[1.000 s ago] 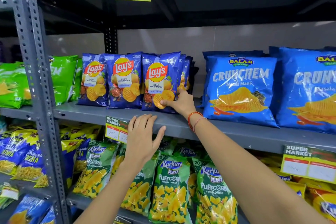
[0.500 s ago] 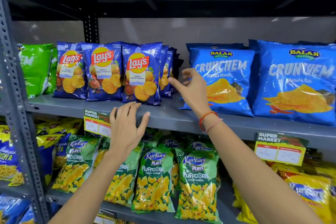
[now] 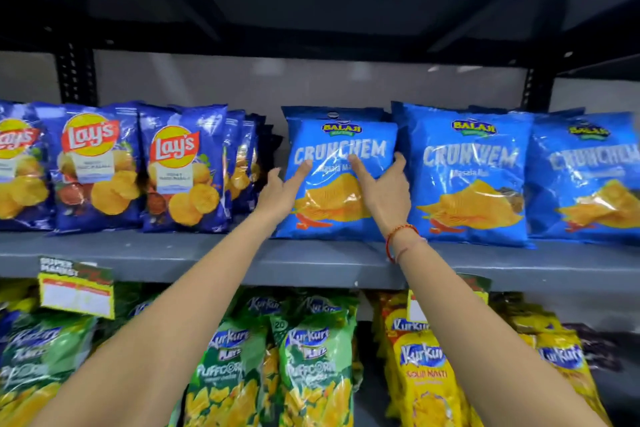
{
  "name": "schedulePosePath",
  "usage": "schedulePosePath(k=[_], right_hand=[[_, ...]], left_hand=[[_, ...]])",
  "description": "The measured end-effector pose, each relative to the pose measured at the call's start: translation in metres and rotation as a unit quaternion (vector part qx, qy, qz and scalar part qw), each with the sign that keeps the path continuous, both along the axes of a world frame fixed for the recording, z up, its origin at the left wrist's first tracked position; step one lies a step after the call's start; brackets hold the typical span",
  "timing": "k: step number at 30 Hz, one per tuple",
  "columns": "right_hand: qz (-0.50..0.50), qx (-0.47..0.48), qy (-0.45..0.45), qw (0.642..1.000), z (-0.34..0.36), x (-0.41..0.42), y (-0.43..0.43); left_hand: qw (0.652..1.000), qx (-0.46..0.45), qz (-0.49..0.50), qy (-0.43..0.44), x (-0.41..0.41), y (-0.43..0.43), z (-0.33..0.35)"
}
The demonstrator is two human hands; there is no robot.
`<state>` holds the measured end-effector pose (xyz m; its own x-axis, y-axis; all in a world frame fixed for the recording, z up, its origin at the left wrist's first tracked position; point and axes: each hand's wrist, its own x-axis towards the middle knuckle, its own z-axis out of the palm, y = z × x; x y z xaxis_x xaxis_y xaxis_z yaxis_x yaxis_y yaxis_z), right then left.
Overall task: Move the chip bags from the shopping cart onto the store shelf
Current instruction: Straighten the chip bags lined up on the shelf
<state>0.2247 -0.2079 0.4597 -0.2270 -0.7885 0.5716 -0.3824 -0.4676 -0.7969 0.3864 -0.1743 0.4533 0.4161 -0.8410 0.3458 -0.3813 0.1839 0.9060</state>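
Observation:
A light-blue Crunchem chip bag [image 3: 341, 215] stands upright on the grey middle shelf [image 3: 214, 258]. Both my hands rest on its front. My left hand [image 3: 282, 191] lies near the bag's left edge, fingers spread and pointing up. My right hand [image 3: 381, 189], with a red thread on the wrist, lies flat on the bag's right half, its thumb at the right edge. Neither hand closes around the bag. The shopping cart is out of view.
Two more Crunchem bags [image 3: 467, 177] stand to the right, and dark-blue Lay's bags [image 3: 180, 173] in rows to the left. Green and yellow Kurkure bags [image 3: 311, 367] fill the shelf below. Yellow price tags [image 3: 76, 291] hang on the shelf edges. A dark shelf sits overhead.
The view has shifted right and closer. My right hand left the Lay's bags and moved onto the Crunchem bag. My left hand rose from the shelf edge to the same bag.

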Motion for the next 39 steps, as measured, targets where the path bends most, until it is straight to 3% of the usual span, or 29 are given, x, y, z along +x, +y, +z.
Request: schedulePosePath(k=[3, 8, 13, 17, 24, 29, 31, 34, 39], right_hand=[[0.071, 0.089, -0.066, 0.991, 0.001, -0.003, -0.011], [0.154, 0.130, -0.146, 0.969, 0.011, -0.006, -0.022], [0.273, 0.062, -0.192, 0.941, 0.019, -0.005, -0.033], [0.301, 0.021, -0.209, 0.930, 0.012, -0.005, -0.041], [0.271, 0.016, -0.205, 0.940, 0.001, -0.004, -0.043], [0.173, -0.029, -0.147, 0.973, 0.001, -0.006, -0.024], [0.120, -0.070, -0.102, 0.985, 0.005, -0.008, -0.013], [0.043, -0.149, -0.032, 0.987, 0.011, -0.019, 0.002], [-0.063, -0.236, -0.026, 0.969, 0.023, -0.069, 0.009]], left_hand=[[0.990, 0.036, -0.080, 0.113, 0.002, -0.016, 0.005], [0.975, -0.024, -0.158, 0.156, 0.004, -0.022, 0.003], [0.964, -0.139, -0.182, 0.136, 0.012, -0.026, 0.005], [0.962, -0.161, -0.181, 0.124, 0.011, -0.031, 0.000], [0.970, -0.140, -0.170, 0.104, 0.014, -0.037, -0.007], [0.981, -0.138, -0.106, 0.088, 0.007, -0.022, -0.004], [0.979, -0.192, -0.004, 0.072, 0.001, -0.015, -0.001], [0.940, -0.324, 0.107, 0.018, -0.019, 0.001, 0.006], [0.908, -0.402, 0.048, -0.108, -0.079, 0.007, 0.024]])
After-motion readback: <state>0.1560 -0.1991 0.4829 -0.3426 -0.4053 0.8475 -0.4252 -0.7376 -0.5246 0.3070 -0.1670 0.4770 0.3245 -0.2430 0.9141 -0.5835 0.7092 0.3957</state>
